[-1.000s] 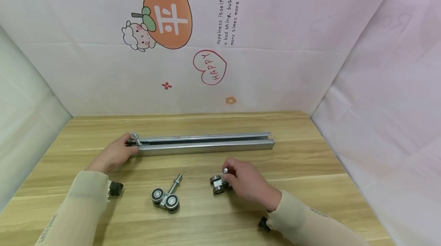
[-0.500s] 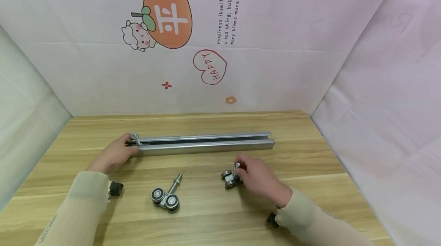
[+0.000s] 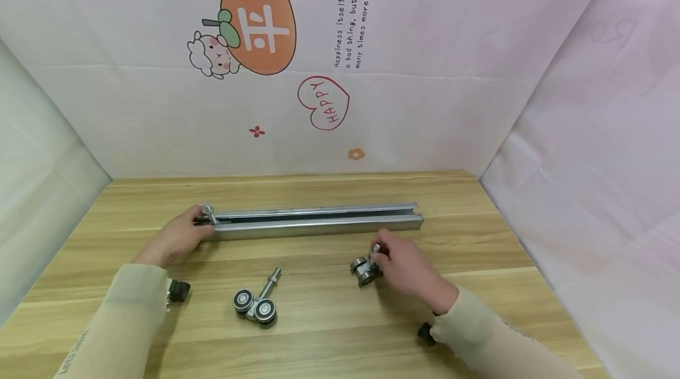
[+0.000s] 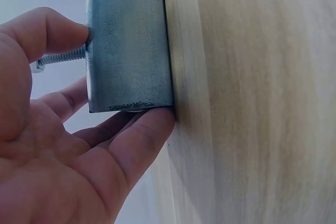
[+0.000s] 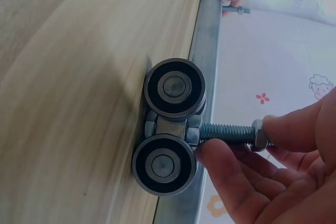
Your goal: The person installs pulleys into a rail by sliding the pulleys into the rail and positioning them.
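Observation:
My left hand grips the left end of a metal channel track lying along the back of the table. In the left wrist view, the thumb presses on the track's top edge and fingers reach round its end. A bolt stands up out of the slot beside that hand; whatever it joins inside is hidden. Between thumb and fingers my right hand pinches the threaded bolt of a trolley roller. Its wheels face the table, in front of the track's right part. Another trolley roller lies on its side at front centre.
Underneath everything is a wood-grain table. A white printed cloth rises behind it, and plain white cloth walls stand at both sides. The track's right end, with its slot opening, lies near the back right of the table.
My right hand has carried its trolley roller to the right and a little farther back, toward the track. The left hand, the track and the lying roller stay where they were.

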`<state>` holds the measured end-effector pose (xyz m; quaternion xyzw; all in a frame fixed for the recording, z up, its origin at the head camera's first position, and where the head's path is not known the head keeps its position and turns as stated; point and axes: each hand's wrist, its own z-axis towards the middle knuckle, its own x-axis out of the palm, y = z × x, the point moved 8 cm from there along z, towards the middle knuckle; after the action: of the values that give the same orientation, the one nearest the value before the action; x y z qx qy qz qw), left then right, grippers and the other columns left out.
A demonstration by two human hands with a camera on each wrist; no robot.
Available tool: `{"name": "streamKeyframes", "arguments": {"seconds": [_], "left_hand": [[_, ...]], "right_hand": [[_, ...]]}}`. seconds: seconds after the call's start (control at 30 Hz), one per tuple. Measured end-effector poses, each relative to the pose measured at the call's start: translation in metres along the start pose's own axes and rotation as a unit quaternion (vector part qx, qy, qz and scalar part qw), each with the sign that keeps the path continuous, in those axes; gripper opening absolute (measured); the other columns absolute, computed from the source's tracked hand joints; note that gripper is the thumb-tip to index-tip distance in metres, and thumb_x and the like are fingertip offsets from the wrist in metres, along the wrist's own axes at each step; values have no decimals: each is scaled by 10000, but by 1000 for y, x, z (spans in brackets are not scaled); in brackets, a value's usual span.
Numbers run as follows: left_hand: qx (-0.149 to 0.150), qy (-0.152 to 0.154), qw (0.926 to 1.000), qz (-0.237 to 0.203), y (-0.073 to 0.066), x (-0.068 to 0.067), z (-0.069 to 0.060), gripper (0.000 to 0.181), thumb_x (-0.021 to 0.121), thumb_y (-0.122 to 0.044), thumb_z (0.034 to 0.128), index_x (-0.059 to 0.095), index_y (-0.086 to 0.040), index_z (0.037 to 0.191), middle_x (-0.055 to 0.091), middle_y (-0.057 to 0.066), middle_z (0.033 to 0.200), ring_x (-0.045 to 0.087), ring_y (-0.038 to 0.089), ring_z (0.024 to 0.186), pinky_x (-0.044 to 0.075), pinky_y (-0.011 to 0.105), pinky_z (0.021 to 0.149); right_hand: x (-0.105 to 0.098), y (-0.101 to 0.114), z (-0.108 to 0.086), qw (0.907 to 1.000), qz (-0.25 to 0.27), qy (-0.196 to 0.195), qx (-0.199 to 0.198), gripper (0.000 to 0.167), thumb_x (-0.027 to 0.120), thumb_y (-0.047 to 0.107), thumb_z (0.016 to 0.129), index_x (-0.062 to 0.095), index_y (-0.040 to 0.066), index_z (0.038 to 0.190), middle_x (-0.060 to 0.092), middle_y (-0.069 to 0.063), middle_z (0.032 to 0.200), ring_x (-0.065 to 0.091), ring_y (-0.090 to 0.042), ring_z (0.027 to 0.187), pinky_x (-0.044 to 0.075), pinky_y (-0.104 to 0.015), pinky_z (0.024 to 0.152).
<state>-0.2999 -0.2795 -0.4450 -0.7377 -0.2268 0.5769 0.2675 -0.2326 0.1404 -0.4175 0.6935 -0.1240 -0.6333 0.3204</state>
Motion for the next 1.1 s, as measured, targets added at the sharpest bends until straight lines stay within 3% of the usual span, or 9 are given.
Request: {"name": "streamKeyframes", "arguments": {"seconds": [0.47, 1.1], "left_hand": [[1, -20, 10000, 12, 1, 0, 0, 410, 560, -234, 990, 453, -6, 1315, 542, 242, 1181, 505, 370, 986, 419, 462, 778], [-5, -39, 10000, 55, 1, 0, 0, 475, 557, -246, 989, 425, 20, 1361, 520, 287, 1244, 496, 390, 1016, 423, 507, 815]], "right_hand": [[-8, -12, 2, 9996, -189, -71, 221, 84, 617, 113, 992, 574, 153, 1052, 593, 16, 826, 516, -152, 623, 441, -343, 544], [-21, -35, 3, 9982, -54, -164, 573, 105, 590, 121, 998, 585, 116, 1102, 624, -26, 878, 548, -178, 661, 463, -359, 563]]}}
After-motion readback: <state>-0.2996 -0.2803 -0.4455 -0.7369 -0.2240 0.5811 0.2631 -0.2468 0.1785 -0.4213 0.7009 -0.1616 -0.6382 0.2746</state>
